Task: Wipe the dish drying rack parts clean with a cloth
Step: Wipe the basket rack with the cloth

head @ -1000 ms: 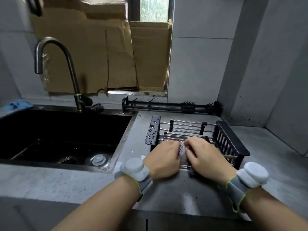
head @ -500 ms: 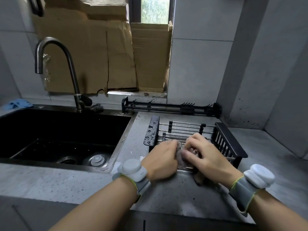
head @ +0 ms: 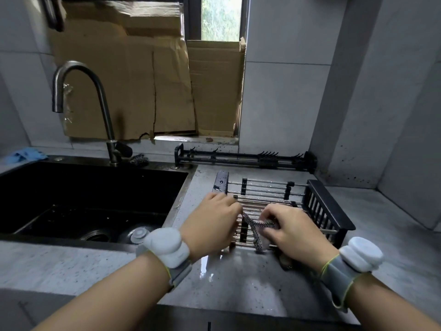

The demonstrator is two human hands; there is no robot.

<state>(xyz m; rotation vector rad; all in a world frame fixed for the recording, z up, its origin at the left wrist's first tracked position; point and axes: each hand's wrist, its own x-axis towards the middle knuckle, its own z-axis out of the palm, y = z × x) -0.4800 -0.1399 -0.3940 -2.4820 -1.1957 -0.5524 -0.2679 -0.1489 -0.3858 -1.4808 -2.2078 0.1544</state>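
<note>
The left hand (head: 212, 225) and right hand (head: 294, 229) each pinch an end of the cloth (head: 256, 229), stretched between their grips over the rods of the drying rack (head: 269, 194). The rack sits on the wet tabletop (head: 238, 280), directly under both grips. The sink (head: 95, 185) lies left of the left hand.

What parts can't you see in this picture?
- Head view: the left hand covers the rack bars under it.
- The right hand hides most of the cloth.
- The sink is too dark inside.
- Both forearms are cut off by the bottom edge.
</note>
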